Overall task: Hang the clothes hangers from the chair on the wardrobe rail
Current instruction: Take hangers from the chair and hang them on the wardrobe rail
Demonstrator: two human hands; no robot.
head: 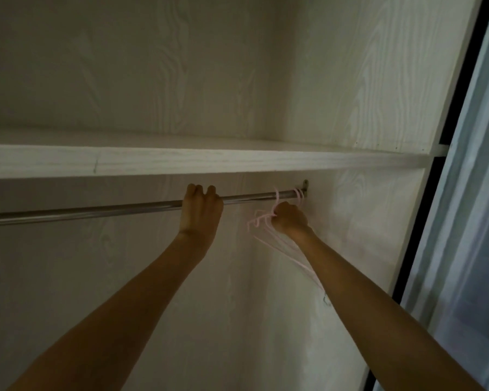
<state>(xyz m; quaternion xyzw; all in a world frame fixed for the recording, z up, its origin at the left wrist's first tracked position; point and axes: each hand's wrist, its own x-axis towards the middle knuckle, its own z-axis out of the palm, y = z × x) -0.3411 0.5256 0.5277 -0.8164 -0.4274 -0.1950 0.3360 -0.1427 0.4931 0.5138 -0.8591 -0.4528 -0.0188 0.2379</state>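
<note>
Pink clothes hangers, thin and pale, are bunched together below the right end of the wardrobe rail, their arms slanting down along the person's right forearm. Several pink hooks loop over the rail just beside its wall bracket. Right hand is curled tight around the bunch just under the hooks. Left hand grips the metal rail itself, fingers wrapped over the top, a little apart from the right. A white wood-grain shelf runs just above.
</note>
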